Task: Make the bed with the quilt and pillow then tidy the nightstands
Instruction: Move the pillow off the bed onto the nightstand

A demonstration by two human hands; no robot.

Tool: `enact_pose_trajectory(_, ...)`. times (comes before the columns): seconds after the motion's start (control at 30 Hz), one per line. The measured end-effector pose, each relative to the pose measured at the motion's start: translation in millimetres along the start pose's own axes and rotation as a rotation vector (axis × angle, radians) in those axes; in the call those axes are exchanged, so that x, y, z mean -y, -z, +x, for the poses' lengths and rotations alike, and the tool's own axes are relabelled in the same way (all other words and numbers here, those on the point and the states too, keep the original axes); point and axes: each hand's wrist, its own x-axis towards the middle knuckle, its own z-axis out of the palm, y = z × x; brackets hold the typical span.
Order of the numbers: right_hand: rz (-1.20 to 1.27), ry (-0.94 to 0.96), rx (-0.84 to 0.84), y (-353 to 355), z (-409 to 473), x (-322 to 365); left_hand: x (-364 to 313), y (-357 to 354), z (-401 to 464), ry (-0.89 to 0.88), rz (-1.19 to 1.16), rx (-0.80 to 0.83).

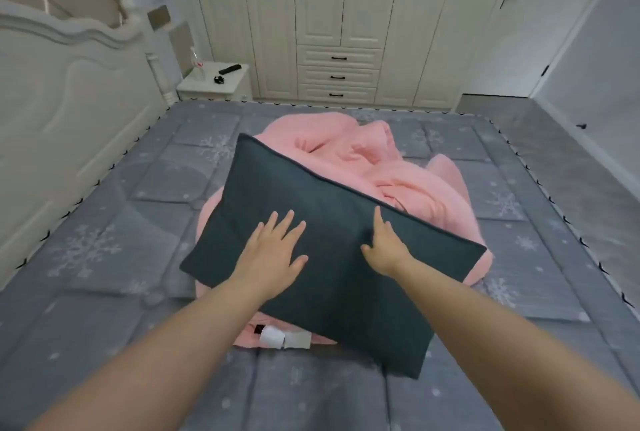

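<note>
Grey snowflake-print bed carries a crumpled pink quilt

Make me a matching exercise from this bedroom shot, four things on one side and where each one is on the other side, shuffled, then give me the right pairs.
Things:
1. pillow
2. quilt
3. remote
4. left hand

Places:
A. bunched in the middle of the mattress
B. flat on the dark pillow
C. on the nightstand beside the headboard
D. lying on top of the pink heap

Pairs: 1-D, 2-A, 3-C, 4-B
</note>
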Motion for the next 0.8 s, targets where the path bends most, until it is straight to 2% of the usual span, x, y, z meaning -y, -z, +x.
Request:
enact_pose_trajectory(0.17,-0.077,0.095,-0.049,-5,49,6,2,-29,31,-0.023,0.062,0.093)
enact_pose_trajectory(0.27,-0.034,0.065,-0.075,-5,70,12,7,-43,47,-0.024,0.111,0.166)
enact_pose_trajectory(0.37,0.031,0.025,-0.089,-9,101,8,18,-64,59,-0.016,0.069,0.162)
enact_pose_trajectory(0.43,0.053,-0.026,-0.158,-13,111,3,27,-76,59,-0.022,0.009,0.135)
enact_pose_trajectory(0.57,-0.097,0.051,-0.3,-22,108,-3,36,-86,53,-0.034,0.027,0.097)
enact_pose_trajectory(0.7,0.142,0.182,-0.409,-28,82,3,36,-68,47,-0.036,-0.007,-0.038)
enact_pose_trajectory(0.8,0.199,0.308,-0.391,-25,47,15,41,-37,44,-0.071,0.085,-0.276)
